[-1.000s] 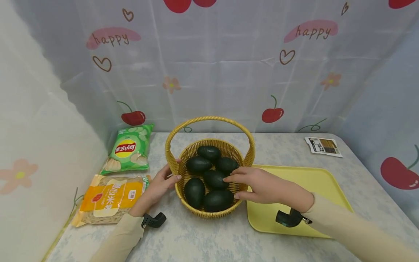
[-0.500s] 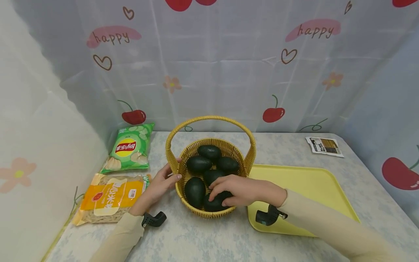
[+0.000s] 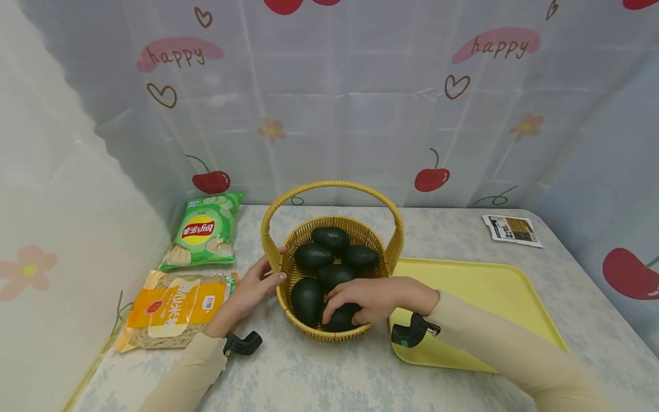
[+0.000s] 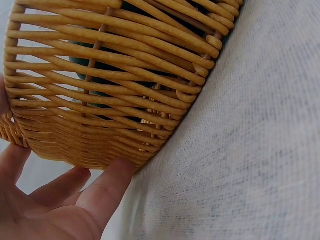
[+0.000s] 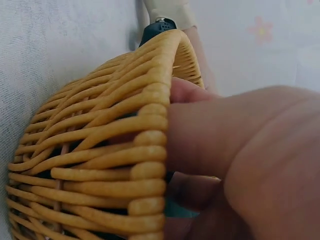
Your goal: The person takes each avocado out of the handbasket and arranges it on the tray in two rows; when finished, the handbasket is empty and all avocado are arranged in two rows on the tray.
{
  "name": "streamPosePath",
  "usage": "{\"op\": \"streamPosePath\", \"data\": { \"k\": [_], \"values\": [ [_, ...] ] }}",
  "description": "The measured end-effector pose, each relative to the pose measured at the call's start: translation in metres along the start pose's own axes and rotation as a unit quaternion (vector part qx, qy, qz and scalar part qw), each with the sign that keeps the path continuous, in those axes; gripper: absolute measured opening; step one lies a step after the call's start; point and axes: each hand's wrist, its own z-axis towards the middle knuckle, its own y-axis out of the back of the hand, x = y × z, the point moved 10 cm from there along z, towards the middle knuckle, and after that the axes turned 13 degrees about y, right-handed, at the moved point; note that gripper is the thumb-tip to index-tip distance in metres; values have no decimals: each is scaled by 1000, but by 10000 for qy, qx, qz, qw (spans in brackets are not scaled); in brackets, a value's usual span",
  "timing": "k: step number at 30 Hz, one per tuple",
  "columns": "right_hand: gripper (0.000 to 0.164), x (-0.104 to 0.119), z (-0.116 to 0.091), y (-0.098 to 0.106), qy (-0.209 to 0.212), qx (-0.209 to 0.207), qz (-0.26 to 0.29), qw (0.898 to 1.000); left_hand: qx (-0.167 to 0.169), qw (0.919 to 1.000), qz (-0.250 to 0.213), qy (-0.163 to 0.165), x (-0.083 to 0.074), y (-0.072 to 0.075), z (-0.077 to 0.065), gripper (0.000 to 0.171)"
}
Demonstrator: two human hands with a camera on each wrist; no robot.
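Note:
A round wicker basket [image 3: 332, 336] with a tall arched handle [image 3: 332, 185] holds several dark green avocados [image 3: 307, 301]. On its left side, my left hand [image 3: 253, 288] holds the rim, thumb and fingers either side of the handle's foot. In the left wrist view its fingers [image 4: 107, 187] lie spread against the outer wall. My right hand [image 3: 365, 298] reaches over the right rim and grips the front avocado [image 3: 341, 321], its fingers curled over the top. Most of that grip is hidden behind the basket wall [image 5: 100, 165] in the right wrist view.
Right of the basket lies a yellow tray [image 3: 479, 286], partly under the right forearm. Left are a green chip bag [image 3: 206, 232] and an orange noodle bag [image 3: 177, 309]. A small packet [image 3: 512, 230] lies back right. A patterned curtain [image 3: 329, 114] hangs behind the table.
My right hand has moved left and slightly down, from the basket's right rim onto the front avocado, its fingers now curled over it. The left hand has stayed at the basket.

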Motion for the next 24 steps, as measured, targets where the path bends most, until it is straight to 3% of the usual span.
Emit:
{"op": "streamPosePath", "data": {
  "k": [9, 24],
  "values": [
    [46, -4, 5, 0, -24, -153, 36, 9999, 5, 10000, -78, -39, 0, -1, 0, 59],
    [47, -3, -6, 4, -176, -454, 187, 9986, 22, 10000, -87, 37, 0, -1, 0, 60]
  ]
}}
